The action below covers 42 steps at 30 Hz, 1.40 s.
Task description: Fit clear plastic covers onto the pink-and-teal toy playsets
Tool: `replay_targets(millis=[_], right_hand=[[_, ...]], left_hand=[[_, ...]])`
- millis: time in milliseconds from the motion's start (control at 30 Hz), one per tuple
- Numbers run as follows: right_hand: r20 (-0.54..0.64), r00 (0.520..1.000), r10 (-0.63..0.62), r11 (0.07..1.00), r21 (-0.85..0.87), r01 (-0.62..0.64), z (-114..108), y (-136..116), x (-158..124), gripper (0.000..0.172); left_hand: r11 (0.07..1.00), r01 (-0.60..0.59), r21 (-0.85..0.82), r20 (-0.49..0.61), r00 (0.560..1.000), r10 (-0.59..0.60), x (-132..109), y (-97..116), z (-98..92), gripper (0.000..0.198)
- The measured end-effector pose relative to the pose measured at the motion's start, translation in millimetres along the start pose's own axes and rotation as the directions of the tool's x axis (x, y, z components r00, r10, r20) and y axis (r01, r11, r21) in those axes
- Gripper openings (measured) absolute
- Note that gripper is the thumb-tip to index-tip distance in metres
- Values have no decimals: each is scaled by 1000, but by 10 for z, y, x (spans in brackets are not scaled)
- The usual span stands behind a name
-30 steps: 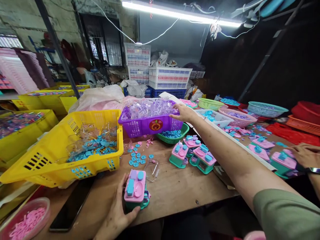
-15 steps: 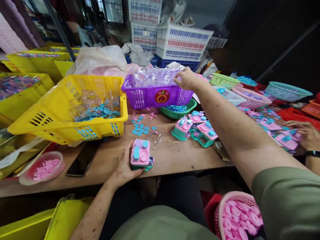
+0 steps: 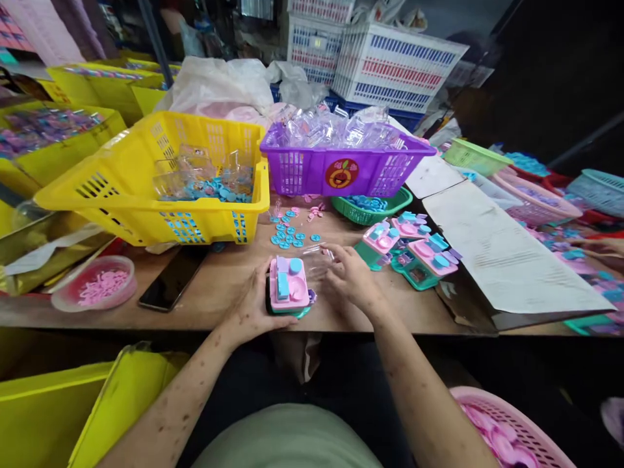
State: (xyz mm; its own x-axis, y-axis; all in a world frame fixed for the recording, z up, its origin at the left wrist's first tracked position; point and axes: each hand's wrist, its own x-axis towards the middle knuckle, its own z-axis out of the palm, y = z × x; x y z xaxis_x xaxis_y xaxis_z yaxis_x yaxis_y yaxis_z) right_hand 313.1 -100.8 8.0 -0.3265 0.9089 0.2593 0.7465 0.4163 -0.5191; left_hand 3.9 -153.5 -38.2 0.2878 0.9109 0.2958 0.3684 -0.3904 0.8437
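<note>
My left hand (image 3: 251, 302) is closed around the near left side of a small toy kitchen unit (image 3: 288, 286). The unit has a pink top with blue and lilac parts over a green base, and it stands on the wooden table (image 3: 234, 279). Just right of it, my right hand (image 3: 351, 276) has its fingers curled at a clear plastic piece (image 3: 318, 260), apparently pinching it; its fingertips partly cover the piece. Small blue discs (image 3: 292, 237) lie scattered behind the toy. To the right of my right hand stand several similar toy units (image 3: 429, 260).
Behind are a yellow basket (image 3: 112, 211), a purple basket (image 3: 302, 172) of clear pieces and a green basket (image 3: 341, 211). A phone (image 3: 170, 283) and a pink-filled tub (image 3: 104, 286) lie left. Cardboard (image 3: 511, 253) lies right, with a co-worker's hand (image 3: 604, 247) beyond.
My right hand has come back from the purple basket, down to the clear piece beside the toy. My left hand keeps hold of the toy unit. The view has shifted.
</note>
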Motion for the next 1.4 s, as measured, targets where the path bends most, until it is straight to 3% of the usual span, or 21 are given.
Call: replay_targets(millis=[100, 200, 267, 433, 567, 667, 767, 833, 900, 1000, 1100, 1200, 1400], right_hand=[[-110, 994, 5, 1000, 29, -2, -102, 41, -123, 40], [-48, 998, -49, 999, 10, 50, -90, 54, -151, 22], [33, 993, -115, 993, 27, 114, -14, 44, -86, 29], [172, 960, -221, 975, 23, 220, 134, -26, 344, 77], [221, 944, -243, 967, -25, 255, 100, -59, 576, 77], [234, 948, -214, 972, -50, 231, 8, -17, 517, 76], [91, 982, -166, 985, -35, 170, -160, -12, 366, 77], [-82, 982, -171, 982, 64, 176, -285, -133, 300, 82], [-174, 956, -236, 945, 187, 267, -374, -395, 301, 75], [-109, 911, -397, 878, 244, 412, -392, -923, 416, 43], [33, 861, -507, 856, 138, 498, -302, -1294, 562, 31], [83, 839, -538, 843, 79, 533, -196, -1347, 631, 27], [46, 859, -510, 859, 77, 505, -159, -1233, 599, 21]], left_hand=[[1000, 24, 19, 5, 1000, -24, -7, -32, -13, 144], [999, 32, 42, 5, 999, -32, 8, -45, -16, 142], [998, 8, 69, 9, 1000, -9, 14, -40, -19, 137], [996, -14, 86, -2, 1000, 14, 3, -13, -24, 133], [999, -38, 12, -40, 998, 38, -6, 7, 9, 131], [997, -70, -27, -85, 994, 67, -2, 17, 39, 129], [997, -82, -14, -136, 988, 79, 4, 15, 65, 129], [996, -91, -9, -172, 981, 88, 13, 13, 84, 129], [995, -94, -13, -214, 973, 89, 35, 20, 100, 128], [995, -90, -36, -245, 966, 79, 96, 50, 107, 118], [993, -103, -64, -217, 972, 87, 138, 83, 96, 101], [994, -91, -62, -237, 969, 73, 107, 100, 84, 108], [998, -53, -34, -221, 974, 44, 21, 95, 84, 119]])
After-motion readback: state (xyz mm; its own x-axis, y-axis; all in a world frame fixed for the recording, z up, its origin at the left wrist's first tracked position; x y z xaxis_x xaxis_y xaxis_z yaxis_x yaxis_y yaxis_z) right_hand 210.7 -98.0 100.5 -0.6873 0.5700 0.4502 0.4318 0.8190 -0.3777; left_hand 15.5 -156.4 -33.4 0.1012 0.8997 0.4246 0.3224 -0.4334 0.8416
